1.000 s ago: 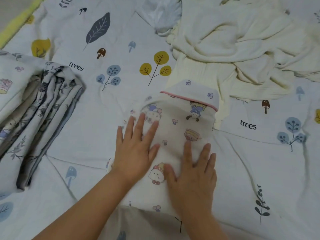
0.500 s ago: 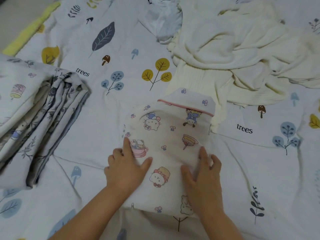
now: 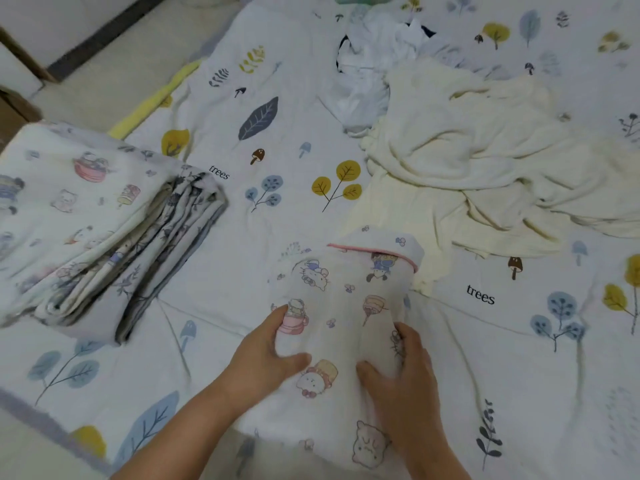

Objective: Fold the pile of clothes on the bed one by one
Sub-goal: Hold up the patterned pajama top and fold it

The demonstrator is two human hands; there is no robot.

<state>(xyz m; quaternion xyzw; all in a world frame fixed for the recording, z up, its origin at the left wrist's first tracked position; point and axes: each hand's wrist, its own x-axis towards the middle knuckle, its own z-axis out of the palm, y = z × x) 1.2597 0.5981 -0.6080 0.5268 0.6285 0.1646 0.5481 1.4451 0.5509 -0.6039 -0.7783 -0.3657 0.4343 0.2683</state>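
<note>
On the bed sheet (image 3: 214, 299), both hands (image 3: 332, 368) grip the cartoon-print garment (image 3: 346, 306) by its sides

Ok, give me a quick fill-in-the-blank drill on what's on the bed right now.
1. Both hands, left hand and right hand, grip the cartoon-print garment, whose far edge has ____ trim.
2. The folded stack lies to the ____ of that garment.
3. The crumpled blanket beyond the garment is ____ in colour.
4. The word printed on the bedsheet is "____".

Missing words: pink; left; cream; trees
</note>
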